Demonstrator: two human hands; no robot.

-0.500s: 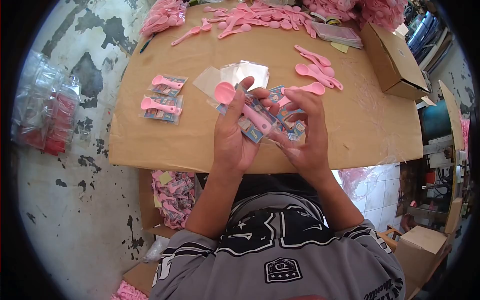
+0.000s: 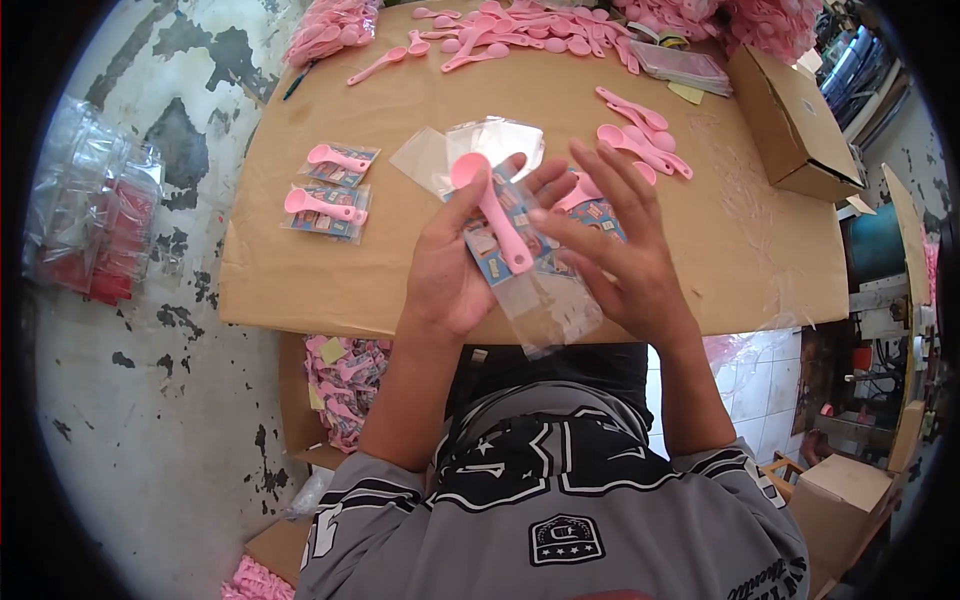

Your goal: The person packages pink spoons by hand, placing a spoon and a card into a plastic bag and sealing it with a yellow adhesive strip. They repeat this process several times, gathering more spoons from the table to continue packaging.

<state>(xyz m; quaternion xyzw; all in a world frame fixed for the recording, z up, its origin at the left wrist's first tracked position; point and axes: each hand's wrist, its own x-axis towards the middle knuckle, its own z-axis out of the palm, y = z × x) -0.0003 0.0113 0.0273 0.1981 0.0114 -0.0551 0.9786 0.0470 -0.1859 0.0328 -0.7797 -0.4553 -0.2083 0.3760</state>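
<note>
A clear plastic packet (image 2: 488,250) with a blue printed card and a pink spoon (image 2: 503,222) rests in my left hand (image 2: 450,262), its thumb over the spoon. The packet's clear end hangs down to the right. Close on its right, my right hand (image 2: 640,262) has its fingers spread, the fingertips near the packet's edge. Behind my right hand lie more blue cards (image 2: 597,210) with a pink spoon, partly hidden. Clear bags (image 2: 500,140) lie just beyond my hands.
Packed spoons (image 2: 328,212) lie at the left of the brown table (image 2: 320,290). Loose pink spoons (image 2: 540,32) are heaped along the far edge, others (image 2: 645,140) at the right. A cardboard box (image 2: 790,125) stands at the right edge.
My right hand has opened and lifted off the packet. The packet's clear end has unfolded downward, and the spoon in it has turned more upright.
</note>
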